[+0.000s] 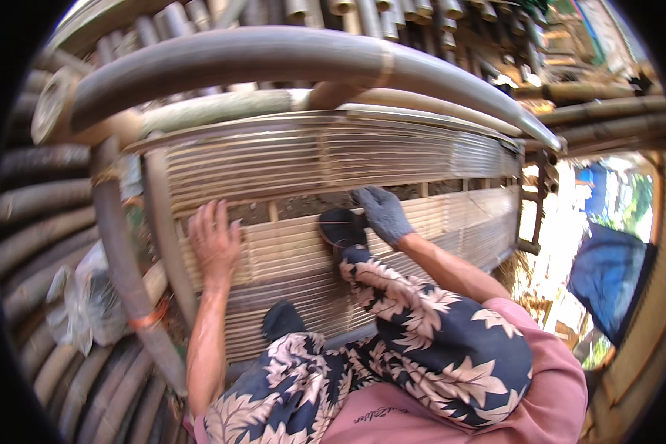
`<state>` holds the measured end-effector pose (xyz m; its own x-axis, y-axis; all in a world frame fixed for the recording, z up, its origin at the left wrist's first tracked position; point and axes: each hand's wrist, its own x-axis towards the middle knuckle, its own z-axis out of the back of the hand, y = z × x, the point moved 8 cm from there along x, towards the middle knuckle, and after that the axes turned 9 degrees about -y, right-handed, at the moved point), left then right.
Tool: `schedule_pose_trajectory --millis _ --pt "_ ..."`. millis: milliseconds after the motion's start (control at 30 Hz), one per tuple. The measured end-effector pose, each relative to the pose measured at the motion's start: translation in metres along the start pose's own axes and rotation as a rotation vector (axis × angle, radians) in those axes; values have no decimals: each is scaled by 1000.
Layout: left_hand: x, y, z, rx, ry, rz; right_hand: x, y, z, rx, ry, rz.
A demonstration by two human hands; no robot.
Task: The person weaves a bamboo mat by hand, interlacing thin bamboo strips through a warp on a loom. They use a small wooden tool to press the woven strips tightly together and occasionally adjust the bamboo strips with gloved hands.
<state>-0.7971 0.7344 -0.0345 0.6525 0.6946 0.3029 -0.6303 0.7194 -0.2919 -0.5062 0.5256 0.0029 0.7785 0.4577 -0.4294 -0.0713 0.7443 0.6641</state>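
Observation:
A bench-like bamboo frame [233, 63] holds two panels of narrow bamboo slats, with a long gap between them. My bare left hand [214, 240] lies on the left end of the near slat panel [274, 244], fingers spread and reaching the gap. My right hand [385, 214], in a grey knit glove, is at the panel's gap-side edge, fingers curled down. What they close on, if anything, is hidden. Beside it, my foot in a black sandal [340, 228] presses on the near panel. The far slat panel [251, 163] lies beyond the gap.
Thick bamboo poles [44, 203] are stacked at the left, and more cut poles [377, 18] lie behind the frame. A clear plastic bag [96, 296] sits by the left leg post [122, 244]. Dark blue cloth [610, 274] hangs at the right.

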Motion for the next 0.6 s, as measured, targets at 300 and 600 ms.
schedule_pose_trajectory --millis 300,600 --pt "10 14 -16 -95 70 -63 5 -6 53 -549 -464 705" --pt "29 22 -26 -417 400 -10 14 -14 35 -622 -169 435"
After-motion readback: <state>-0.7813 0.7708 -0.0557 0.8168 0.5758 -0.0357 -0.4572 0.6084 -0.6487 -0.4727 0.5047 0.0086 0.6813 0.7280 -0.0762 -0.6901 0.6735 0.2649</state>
